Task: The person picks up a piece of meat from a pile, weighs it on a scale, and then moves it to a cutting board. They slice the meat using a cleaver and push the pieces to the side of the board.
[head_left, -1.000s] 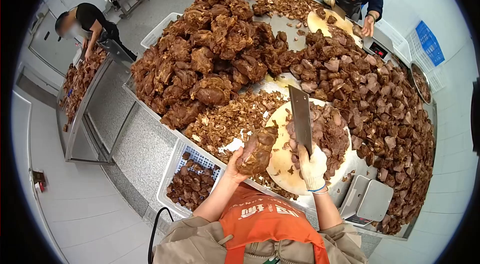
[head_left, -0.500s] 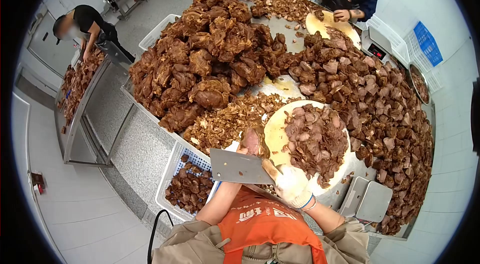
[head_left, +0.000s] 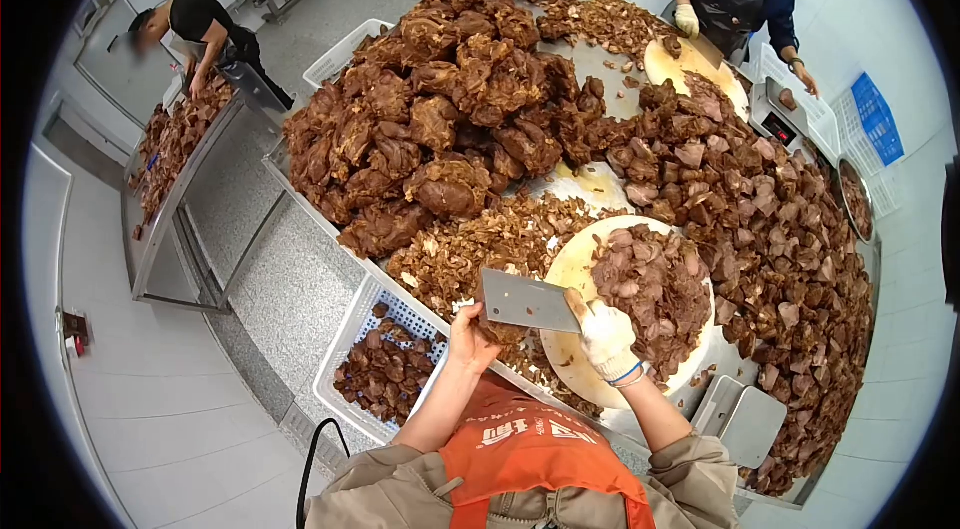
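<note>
Steel cleaver [head_left: 532,302]: points leftward with the flat of its blade in view; it sits farther from the orange apron [head_left: 530,449] than half a second ago, and a second ago it pointed away, over the board.
Right hand [head_left: 605,337]: white-gloved, fingers closed around the cleaver's handle, above the near edge of the round board [head_left: 572,359].
Left hand [head_left: 472,341]: bare, curled about a meat piece [head_left: 506,332]; half a second ago the blade covered most of this hand, and now it shows left of the steel.
Meat piece: in the left hand, left of the board and mostly hidden by the blade; its pink cut face, visible half a second ago, is out of sight. Whether the edge touches it, I cannot tell.
Sliced meat [head_left: 650,294]: heaped on the board's right part, much as before.
Brown scraps [head_left: 470,254]: spread beyond the left hand, below the big chunks [head_left: 430,119].
White basket [head_left: 328,369]: beside the table [head_left: 735,366], holding dark pieces.
Co-worker's gloved hand [head_left: 686,21]: back beside the far board [head_left: 665,69].
Far scale [head_left: 775,129]: now bears a lump [head_left: 787,100].
</note>
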A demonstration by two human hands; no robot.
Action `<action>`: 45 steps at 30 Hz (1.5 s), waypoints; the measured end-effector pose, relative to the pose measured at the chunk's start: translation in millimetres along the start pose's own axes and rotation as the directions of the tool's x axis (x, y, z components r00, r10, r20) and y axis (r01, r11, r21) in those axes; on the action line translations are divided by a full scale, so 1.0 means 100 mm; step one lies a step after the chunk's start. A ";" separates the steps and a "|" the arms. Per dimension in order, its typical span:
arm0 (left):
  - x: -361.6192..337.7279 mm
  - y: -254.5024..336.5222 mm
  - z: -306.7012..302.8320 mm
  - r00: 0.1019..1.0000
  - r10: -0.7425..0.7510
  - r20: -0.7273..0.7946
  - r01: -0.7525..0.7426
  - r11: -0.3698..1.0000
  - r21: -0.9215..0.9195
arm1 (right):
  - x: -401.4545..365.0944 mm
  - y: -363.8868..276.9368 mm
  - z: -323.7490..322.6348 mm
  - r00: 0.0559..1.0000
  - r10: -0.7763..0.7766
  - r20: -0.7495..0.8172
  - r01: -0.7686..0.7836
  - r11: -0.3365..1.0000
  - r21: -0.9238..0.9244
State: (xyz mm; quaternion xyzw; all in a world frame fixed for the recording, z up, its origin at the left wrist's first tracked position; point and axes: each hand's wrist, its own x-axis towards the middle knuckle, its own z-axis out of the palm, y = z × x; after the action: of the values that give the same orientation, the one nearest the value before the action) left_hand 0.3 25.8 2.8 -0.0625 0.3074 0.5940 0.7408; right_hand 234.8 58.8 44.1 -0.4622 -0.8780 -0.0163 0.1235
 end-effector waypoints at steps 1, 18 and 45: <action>0.02 0.02 -0.08 1.000 -0.015 0.015 0.015 1.000 0.002 | 0.00 -0.05 -0.03 1.000 -0.004 0.025 0.002 0.999 0.049; 0.04 -0.06 -0.14 0.999 0.024 0.035 -0.023 1.000 -0.020 | -0.06 0.02 0.23 1.000 0.022 0.010 -0.022 1.000 0.012; 0.16 -0.22 -0.67 0.953 0.005 0.302 0.053 0.982 -0.182 | 0.13 -0.42 -0.35 0.993 -0.099 -0.067 0.107 0.986 0.126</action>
State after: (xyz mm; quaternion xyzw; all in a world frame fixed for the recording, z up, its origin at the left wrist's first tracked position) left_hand -3.0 2.2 -65.2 -0.0449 0.1326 0.6138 0.7770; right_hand 200.3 40.8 84.3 -0.4065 -0.8958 0.0202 0.1785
